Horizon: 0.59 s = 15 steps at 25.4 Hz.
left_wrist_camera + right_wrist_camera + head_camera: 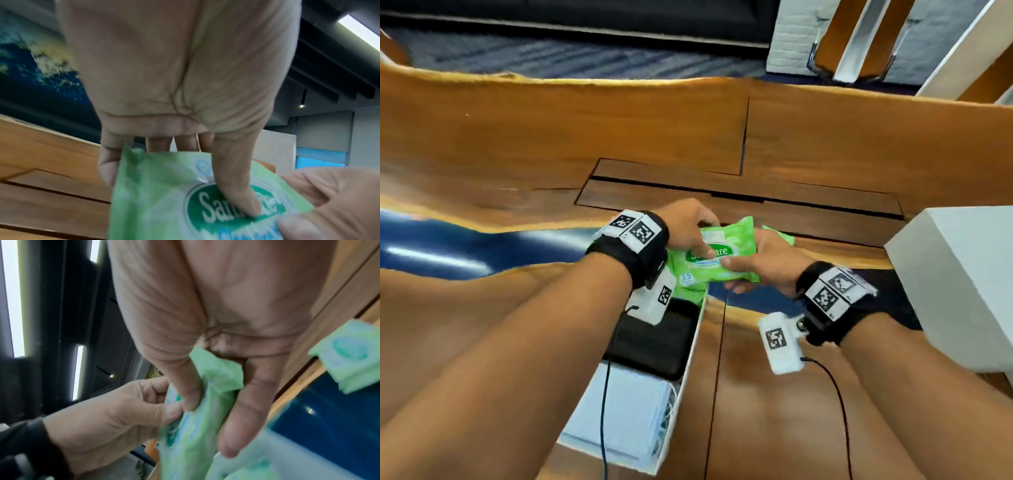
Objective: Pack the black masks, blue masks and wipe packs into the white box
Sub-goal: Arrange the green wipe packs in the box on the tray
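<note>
Two mask stacks [654, 346] — white box [690, 356]

Between the hands, the wipe pack [717, 255] is bright green with a dark green oval and white lettering. Below them lie black masks [654, 346] and pale blue masks [626, 407]. The worktop [551, 137] is orange-brown wood with glossy deep-blue streaks.

Wooden table [517, 137] with blue resin streak [448, 246], running out left of the left hand [688, 228]. Dark inset panel [722, 192] with black slot just beyond both hands. White block [962, 274] right of the right hand [763, 263], apart from it. Blue striped carpet [551, 54] past far table edge. Chair legs [859, 51], white brick wall [787, 41] far beyond, to the right.
</note>
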### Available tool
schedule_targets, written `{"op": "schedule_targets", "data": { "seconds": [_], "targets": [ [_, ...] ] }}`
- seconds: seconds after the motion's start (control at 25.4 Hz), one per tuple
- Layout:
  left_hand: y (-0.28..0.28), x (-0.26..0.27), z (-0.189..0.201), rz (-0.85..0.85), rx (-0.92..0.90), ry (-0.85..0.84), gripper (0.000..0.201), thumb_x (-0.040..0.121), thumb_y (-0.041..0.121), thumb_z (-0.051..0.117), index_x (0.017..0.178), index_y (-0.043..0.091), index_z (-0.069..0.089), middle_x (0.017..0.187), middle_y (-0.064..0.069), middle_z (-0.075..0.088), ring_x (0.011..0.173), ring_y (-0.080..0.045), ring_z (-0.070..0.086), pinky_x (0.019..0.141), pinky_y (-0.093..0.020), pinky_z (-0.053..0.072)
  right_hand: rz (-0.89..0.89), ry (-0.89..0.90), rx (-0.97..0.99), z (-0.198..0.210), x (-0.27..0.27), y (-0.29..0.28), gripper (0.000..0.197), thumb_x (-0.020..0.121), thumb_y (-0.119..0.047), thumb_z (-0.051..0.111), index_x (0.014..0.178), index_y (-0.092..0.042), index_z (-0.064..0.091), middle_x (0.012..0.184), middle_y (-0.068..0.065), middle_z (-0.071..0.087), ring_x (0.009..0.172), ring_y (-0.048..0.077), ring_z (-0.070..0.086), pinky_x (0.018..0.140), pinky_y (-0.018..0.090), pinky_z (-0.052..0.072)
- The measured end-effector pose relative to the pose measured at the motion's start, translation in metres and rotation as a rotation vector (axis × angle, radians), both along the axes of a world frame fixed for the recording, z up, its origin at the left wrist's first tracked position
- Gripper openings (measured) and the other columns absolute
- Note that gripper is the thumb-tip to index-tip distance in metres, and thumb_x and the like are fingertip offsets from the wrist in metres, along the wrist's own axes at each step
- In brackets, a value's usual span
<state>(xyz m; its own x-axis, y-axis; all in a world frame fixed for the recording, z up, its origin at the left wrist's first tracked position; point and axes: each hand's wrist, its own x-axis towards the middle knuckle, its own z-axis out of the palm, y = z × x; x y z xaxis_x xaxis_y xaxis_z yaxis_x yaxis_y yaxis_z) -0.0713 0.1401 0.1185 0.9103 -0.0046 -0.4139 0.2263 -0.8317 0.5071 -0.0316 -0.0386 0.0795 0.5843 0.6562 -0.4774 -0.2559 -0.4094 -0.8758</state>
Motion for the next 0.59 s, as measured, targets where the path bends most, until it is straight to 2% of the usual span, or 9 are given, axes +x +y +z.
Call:
{"op": "schedule_targets", "data": {
  "seconds": [0.04,0.12,0.2,0.24,0.35,0.39,0.43,0.51,0.59],
  "targets": [
    [0.015,-0.007,-0.001,0.049,0.022,-0.043,0.032,0.080,0.027,0.079,0.109,0.019,0.070,0.100,0.005,0.069,0.081,-0.011,0.062,0.063,-0.023,0.045,-0.064,0.029,-0.004,0.001,-0.008,0.017,0.028,0.090,-0.004,0.065,0.117,-0.009,0.061,0.107,0.022,0.071,0.074,0.034,0.068,0.057,0.031,0.060],
    [0.053,-0.027,-0.009,0.199,0.093,-0.111,0.041,0.083,0.032,0.076,0.120,0.020,0.065,0.120,0.001,0.065,0.107,-0.018,0.060,0.086,-0.029,0.049,-0.177,0.121,0.002,0.002,-0.029,0.056,0.019,0.091,-0.001,0.062,0.108,-0.009,0.058,0.108,0.022,0.066,0.076,0.035,0.068,0.066,0.035,0.061],
    [0.088,-0.049,-0.021,0.355,0.161,-0.093,0.049,0.089,0.031,0.068,0.134,0.016,0.055,0.137,-0.007,0.056,0.123,-0.026,0.054,0.100,-0.034,0.045,-0.236,0.200,-0.016,0.000,-0.045,0.086,0.021,0.093,0.000,0.060,0.105,-0.011,0.047,0.107,0.014,0.055,0.084,0.037,0.069,0.077,0.042,0.060],
    [0.102,-0.061,-0.028,0.431,0.177,-0.053,0.050,0.092,0.029,0.063,0.137,0.012,0.051,0.140,-0.011,0.053,0.125,-0.030,0.052,0.100,-0.035,0.045,-0.245,0.225,-0.030,-0.003,-0.053,0.099,0.020,0.094,0.000,0.058,0.106,-0.010,0.044,0.106,0.011,0.051,0.088,0.038,0.069,0.081,0.044,0.059],
    [0.126,-0.089,-0.048,0.556,0.118,0.042,0.045,0.098,0.028,0.054,0.135,0.002,0.051,0.134,-0.021,0.056,0.121,-0.036,0.054,0.093,-0.037,0.046,-0.267,0.280,-0.067,-0.009,-0.068,0.123,0.011,0.097,0.003,0.050,0.090,-0.006,0.048,0.093,0.012,0.055,0.092,0.039,0.066,0.090,0.047,0.055],
    [0.127,-0.096,-0.054,0.561,0.084,0.060,0.045,0.099,0.027,0.052,0.136,0.002,0.050,0.134,-0.022,0.056,0.122,-0.037,0.054,0.092,-0.037,0.046,-0.279,0.284,-0.072,-0.012,-0.073,0.131,0.006,0.097,0.003,0.049,0.095,-0.002,0.048,0.093,0.015,0.055,0.089,0.038,0.067,0.090,0.047,0.056],
    [0.130,-0.100,-0.060,0.553,0.060,0.064,0.046,0.099,0.025,0.051,0.140,0.004,0.047,0.136,-0.021,0.055,0.124,-0.038,0.053,0.094,-0.038,0.047,-0.293,0.286,-0.078,-0.015,-0.076,0.140,0.010,0.097,0.003,0.049,0.107,0.002,0.046,0.098,0.018,0.055,0.084,0.036,0.069,0.086,0.045,0.057],
    [0.133,-0.105,-0.068,0.531,0.035,0.025,0.049,0.098,0.019,0.051,0.146,0.012,0.041,0.137,-0.018,0.055,0.123,-0.039,0.054,0.094,-0.041,0.048,-0.332,0.280,-0.095,-0.023,-0.080,0.153,0.042,0.097,0.002,0.050,0.135,0.002,0.034,0.123,0.021,0.050,0.071,0.032,0.071,0.076,0.043,0.060],
    [0.135,-0.104,-0.069,0.480,0.035,-0.029,0.054,0.098,0.016,0.052,0.149,0.021,0.037,0.134,-0.015,0.058,0.116,-0.039,0.058,0.087,-0.040,0.050,-0.358,0.278,-0.101,-0.027,-0.083,0.158,0.054,0.097,0.001,0.050,0.144,-0.003,0.024,0.136,0.018,0.039,0.075,0.033,0.070,0.078,0.045,0.060]
  ]
}}
